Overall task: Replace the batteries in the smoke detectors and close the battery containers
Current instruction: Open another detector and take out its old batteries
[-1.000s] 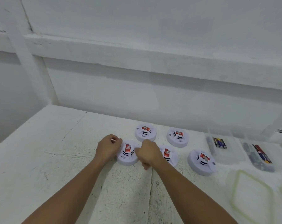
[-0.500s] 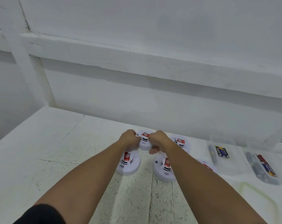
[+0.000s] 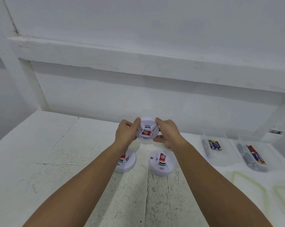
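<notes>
Resting on the white table, two smoke detectors, apart: near-left detector partly under the left forearm, near-right detector just beside the right forearm. Beyond them, raised detector held off the table, red label toward the camera. Left hand fingers curl round its left edge; right hand clamps its right edge, thumb below. Right side: two clear containers, nearer container and farther container, batteries inside each.

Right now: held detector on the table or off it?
Off it. The left hand and right hand grip the smoke detector above the table, red-labelled face tipped toward the camera.
</notes>
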